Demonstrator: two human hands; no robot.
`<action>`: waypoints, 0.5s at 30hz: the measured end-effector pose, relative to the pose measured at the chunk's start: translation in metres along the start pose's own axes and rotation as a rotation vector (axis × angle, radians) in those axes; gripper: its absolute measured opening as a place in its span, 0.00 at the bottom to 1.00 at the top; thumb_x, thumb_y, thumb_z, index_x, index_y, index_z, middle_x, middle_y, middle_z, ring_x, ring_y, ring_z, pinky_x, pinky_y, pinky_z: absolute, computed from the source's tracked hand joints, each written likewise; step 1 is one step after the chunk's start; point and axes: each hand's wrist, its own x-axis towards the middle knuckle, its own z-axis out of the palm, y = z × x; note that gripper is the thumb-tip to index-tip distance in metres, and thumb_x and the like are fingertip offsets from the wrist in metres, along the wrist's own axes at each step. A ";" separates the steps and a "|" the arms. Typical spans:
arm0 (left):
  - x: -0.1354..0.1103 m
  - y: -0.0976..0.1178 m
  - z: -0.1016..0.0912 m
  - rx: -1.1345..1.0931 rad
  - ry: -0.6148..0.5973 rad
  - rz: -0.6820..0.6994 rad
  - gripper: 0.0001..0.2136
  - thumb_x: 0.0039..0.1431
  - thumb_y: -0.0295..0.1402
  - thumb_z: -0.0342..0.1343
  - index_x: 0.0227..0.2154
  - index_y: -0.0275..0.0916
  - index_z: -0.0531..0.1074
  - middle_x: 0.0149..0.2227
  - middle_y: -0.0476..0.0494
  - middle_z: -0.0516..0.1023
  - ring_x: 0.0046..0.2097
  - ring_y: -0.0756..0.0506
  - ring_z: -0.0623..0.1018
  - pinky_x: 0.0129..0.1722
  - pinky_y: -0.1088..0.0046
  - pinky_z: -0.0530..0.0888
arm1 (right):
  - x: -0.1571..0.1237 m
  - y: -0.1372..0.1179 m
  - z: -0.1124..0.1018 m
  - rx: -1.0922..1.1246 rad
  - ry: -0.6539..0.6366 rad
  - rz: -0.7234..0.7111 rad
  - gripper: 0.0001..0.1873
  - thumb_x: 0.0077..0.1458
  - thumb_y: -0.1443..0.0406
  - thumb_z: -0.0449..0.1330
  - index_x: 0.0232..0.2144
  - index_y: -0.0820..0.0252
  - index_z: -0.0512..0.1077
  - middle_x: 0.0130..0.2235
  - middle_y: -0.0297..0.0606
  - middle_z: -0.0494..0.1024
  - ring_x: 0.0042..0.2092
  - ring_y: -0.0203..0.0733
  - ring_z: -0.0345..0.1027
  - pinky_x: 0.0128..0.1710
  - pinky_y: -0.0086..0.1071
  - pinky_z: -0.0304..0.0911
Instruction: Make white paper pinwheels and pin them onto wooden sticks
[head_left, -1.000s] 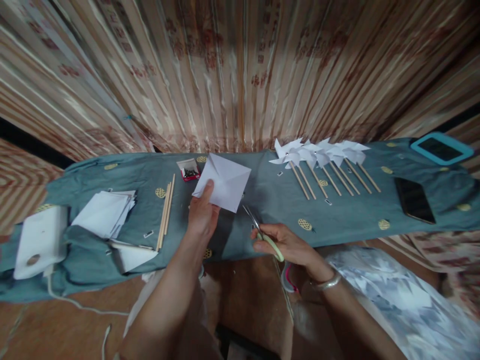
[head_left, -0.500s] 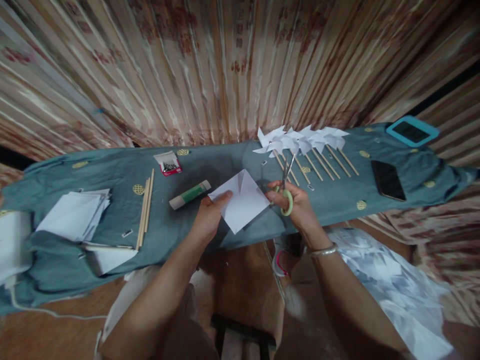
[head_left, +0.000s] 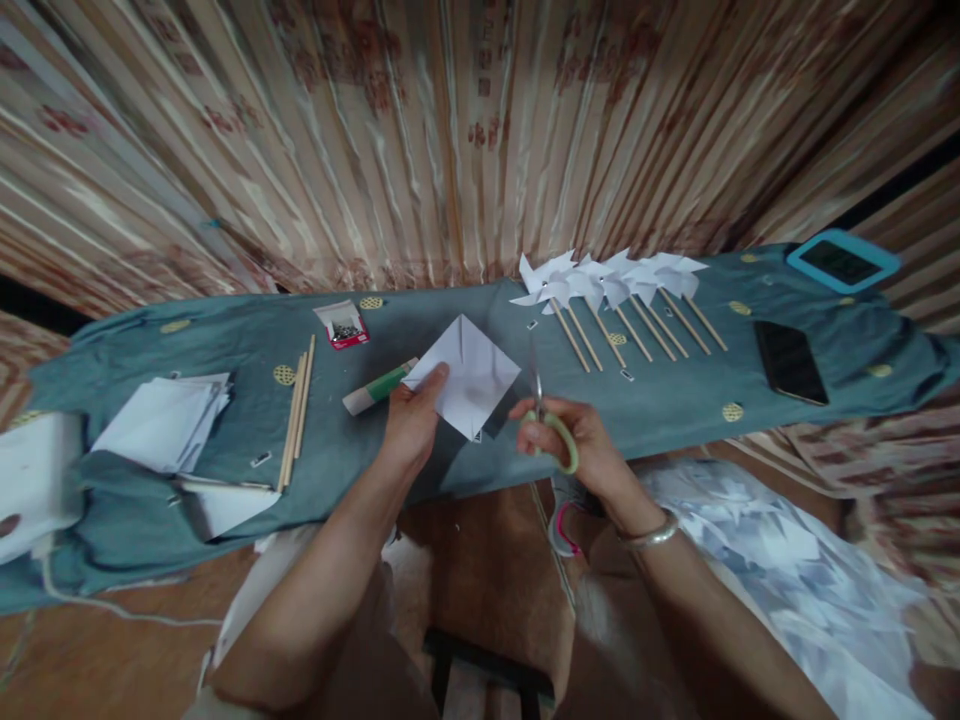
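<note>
My left hand (head_left: 414,412) pinches the left corner of a white paper square (head_left: 480,375), thumb on top, held as a diamond over the table. A slit shows near the square's top corner, and other crease or cut lines are faint. In my right hand (head_left: 574,440) is a pair of scissors (head_left: 556,430) with pale green handles, fingers through the loops. Their blades point away from me, just right of the paper and apart from it. Partly behind the paper and left hand lies a green and white tube (head_left: 375,388).
Paper pinwheels on sticks (head_left: 600,282) lie at the back right. A phone (head_left: 790,360) and a blue-framed device (head_left: 844,260) are farther right. Leftward are a red box of small metal pins (head_left: 346,326), wooden sticks (head_left: 298,410), stacked paper (head_left: 161,425) and a white box-shaped object (head_left: 37,485).
The paper has turned and shifted slightly up and left. My right hand has drawn the scissors down and left, away from the paper's right corner, which it was touching.
</note>
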 end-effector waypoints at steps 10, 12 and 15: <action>0.003 0.013 -0.001 -0.096 0.082 0.028 0.18 0.38 0.37 0.73 0.31 0.33 0.78 0.31 0.42 0.83 0.42 0.41 0.82 0.47 0.67 0.76 | -0.004 0.013 0.030 0.105 -0.314 0.261 0.26 0.40 0.46 0.69 0.30 0.62 0.74 0.20 0.30 0.73 0.22 0.29 0.63 0.22 0.25 0.57; 0.003 0.014 -0.001 -0.113 0.077 0.026 0.18 0.37 0.36 0.73 0.30 0.33 0.78 0.30 0.42 0.83 0.42 0.41 0.82 0.47 0.68 0.76 | -0.004 0.015 0.031 0.123 -0.323 0.275 0.26 0.40 0.46 0.70 0.30 0.62 0.74 0.20 0.29 0.72 0.22 0.29 0.62 0.22 0.25 0.56; 0.001 0.015 0.000 -0.126 0.063 0.030 0.17 0.37 0.36 0.73 0.30 0.33 0.78 0.31 0.41 0.83 0.42 0.41 0.82 0.47 0.68 0.76 | -0.003 0.016 0.033 0.143 -0.315 0.285 0.27 0.40 0.46 0.70 0.30 0.63 0.74 0.20 0.30 0.73 0.22 0.29 0.62 0.22 0.25 0.56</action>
